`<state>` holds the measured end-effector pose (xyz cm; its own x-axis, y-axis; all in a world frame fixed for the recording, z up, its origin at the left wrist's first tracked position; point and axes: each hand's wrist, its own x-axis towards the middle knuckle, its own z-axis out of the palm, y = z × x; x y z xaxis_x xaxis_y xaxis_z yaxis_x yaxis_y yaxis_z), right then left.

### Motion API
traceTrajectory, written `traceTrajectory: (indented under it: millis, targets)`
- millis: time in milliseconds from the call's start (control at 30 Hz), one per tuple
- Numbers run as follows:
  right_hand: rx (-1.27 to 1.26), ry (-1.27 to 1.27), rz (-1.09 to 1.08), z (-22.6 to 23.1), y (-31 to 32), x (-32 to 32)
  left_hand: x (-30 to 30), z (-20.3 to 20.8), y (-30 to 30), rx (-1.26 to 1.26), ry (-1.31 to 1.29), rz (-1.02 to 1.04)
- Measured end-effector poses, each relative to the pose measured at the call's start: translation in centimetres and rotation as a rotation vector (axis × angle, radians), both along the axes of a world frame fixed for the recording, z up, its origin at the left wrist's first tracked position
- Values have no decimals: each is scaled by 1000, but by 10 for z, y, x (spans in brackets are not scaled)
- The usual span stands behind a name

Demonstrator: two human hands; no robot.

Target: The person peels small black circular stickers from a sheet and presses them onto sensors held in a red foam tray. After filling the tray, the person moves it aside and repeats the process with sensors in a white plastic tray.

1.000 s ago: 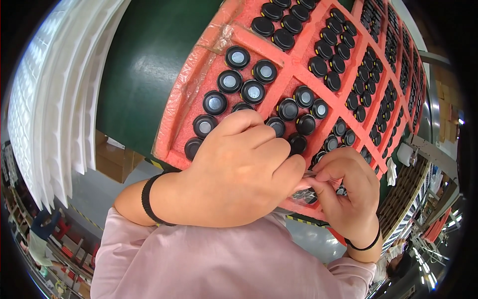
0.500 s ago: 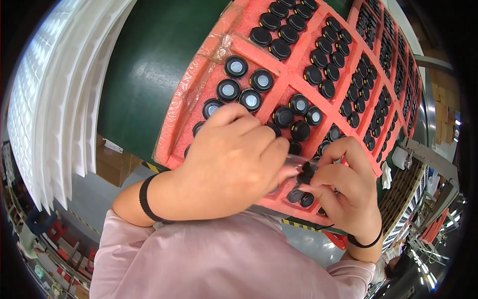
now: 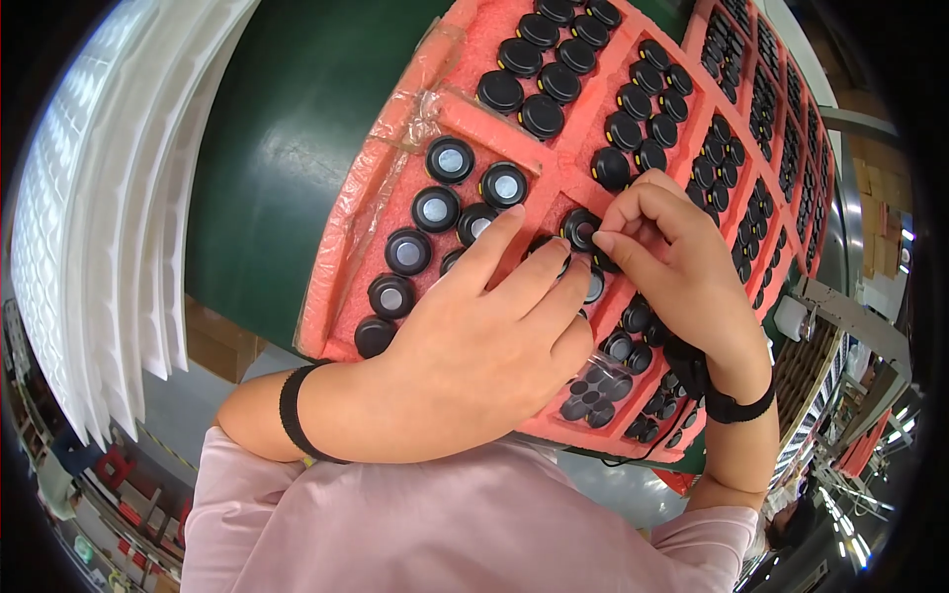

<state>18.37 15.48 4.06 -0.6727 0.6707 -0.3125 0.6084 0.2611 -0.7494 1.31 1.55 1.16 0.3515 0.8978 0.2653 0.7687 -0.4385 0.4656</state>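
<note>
Your right hand (image 3: 682, 277) has moved up the pink foam tray (image 3: 368, 188), away from the clear plastic (image 3: 615, 383). Its thumb and finger meet at one black disc (image 3: 575, 223) in the second compartment; whether its grip holds that disc, you cannot tell. Your left hand (image 3: 484, 341) spreads its fingers, its grip unclear. Eight silver-centred or dark discs (image 3: 436, 209) show, some partly, in the leftmost compartment.

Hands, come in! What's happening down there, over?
Right hand at a black disc, grip unclear. Left hand over the tray, partly hiding other discs.
</note>
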Motion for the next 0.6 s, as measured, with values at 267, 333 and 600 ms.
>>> traceTrajectory:
  millis: [267, 333, 600]
  targets:
    - [10, 10, -13, -2, -2, -1, 2, -5, 0, 4, -12, 22]
    - [-14, 6, -50, 0, -4, -2, 3, -6, 0, 23, 7, 33]
    - [42, 2, -33, -3, -5, -4, 2, -4, -1, -11, 5, 38]
